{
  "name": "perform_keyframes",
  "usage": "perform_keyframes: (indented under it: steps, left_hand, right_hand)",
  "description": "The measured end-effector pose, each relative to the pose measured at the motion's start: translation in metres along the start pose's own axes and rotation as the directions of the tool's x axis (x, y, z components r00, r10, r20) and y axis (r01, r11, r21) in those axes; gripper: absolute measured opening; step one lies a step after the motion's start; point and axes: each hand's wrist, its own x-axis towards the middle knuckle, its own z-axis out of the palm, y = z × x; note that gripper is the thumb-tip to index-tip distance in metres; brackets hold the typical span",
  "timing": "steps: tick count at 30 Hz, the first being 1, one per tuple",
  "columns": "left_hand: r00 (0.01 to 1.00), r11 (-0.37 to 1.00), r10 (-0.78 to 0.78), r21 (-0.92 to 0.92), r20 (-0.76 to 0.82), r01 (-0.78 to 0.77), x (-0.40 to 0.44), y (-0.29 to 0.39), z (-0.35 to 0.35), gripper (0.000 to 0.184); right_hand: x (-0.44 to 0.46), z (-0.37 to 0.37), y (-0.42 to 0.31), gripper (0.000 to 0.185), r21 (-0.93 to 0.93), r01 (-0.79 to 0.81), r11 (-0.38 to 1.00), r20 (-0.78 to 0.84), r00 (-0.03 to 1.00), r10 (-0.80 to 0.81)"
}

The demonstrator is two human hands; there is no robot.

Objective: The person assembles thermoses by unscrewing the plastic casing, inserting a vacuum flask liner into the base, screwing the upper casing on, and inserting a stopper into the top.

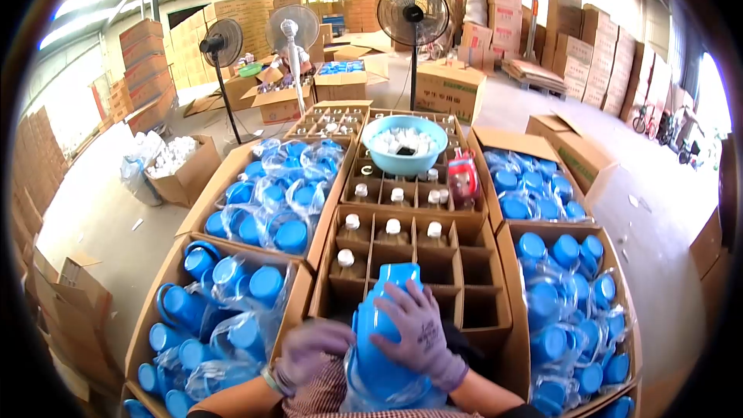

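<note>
A blue plastic jug-like casing (379, 340) stands tilted against my lap, its narrower end pointing up and away. My gloved right hand (418, 334) lies over its upper right side with fingers gripping it. On the other side is my gloved left hand (316, 350), smeared by motion, close to the casing's left edge; whether it touches cannot be told. Clear plastic wrap (356, 399) shows around the casing's lower end. Just beyond, a divided carton (402, 269) holds several white-capped bottles (393, 227) in its compartments.
Cartons of blue plastic jugs, many in clear bags, flank me at left (244, 333) and right (549, 340). Ahead, a light-blue basin (404, 156) of white pieces rests on another bottle carton, beside a red-trimmed clear pouch (463, 178). Standing fans (413, 14) and stacked boxes lie beyond.
</note>
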Motion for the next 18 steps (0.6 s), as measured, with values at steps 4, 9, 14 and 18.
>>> perform_keyframes:
  steps: [4, 9, 14, 18]
  left_hand:
    - [0.811, 0.837, -0.535, -0.013, -0.238, 0.548, 0.04, -0.119, -0.037, 0.051]
    - [0.982, 0.956, -0.109, 0.253, -0.154, 0.146, 0.064, -0.065, -0.009, 0.059]
    - [0.877, 0.951, -0.182, 0.146, -0.445, 0.272, 0.051, -0.086, 0.006, 0.076]
    - [0.93, 0.929, -0.121, 0.291, -0.348, 0.23, 0.053, -0.074, 0.02, 0.079]
  right_hand:
    - [0.016, -0.001, 0.005, 0.061, 0.033, -0.02, 0.999, 0.08, 0.997, 0.017]
    - [-0.038, 0.03, 0.124, 0.042, 0.836, -0.177, 0.519, 0.033, 0.961, 0.274]
    - [-0.029, 0.031, 0.132, 0.044, 0.778, -0.347, 0.523, -0.003, 0.831, 0.556]
    - [-0.02, 0.014, 0.089, 0.055, 0.522, -0.018, 0.853, -0.145, 0.983, 0.11]
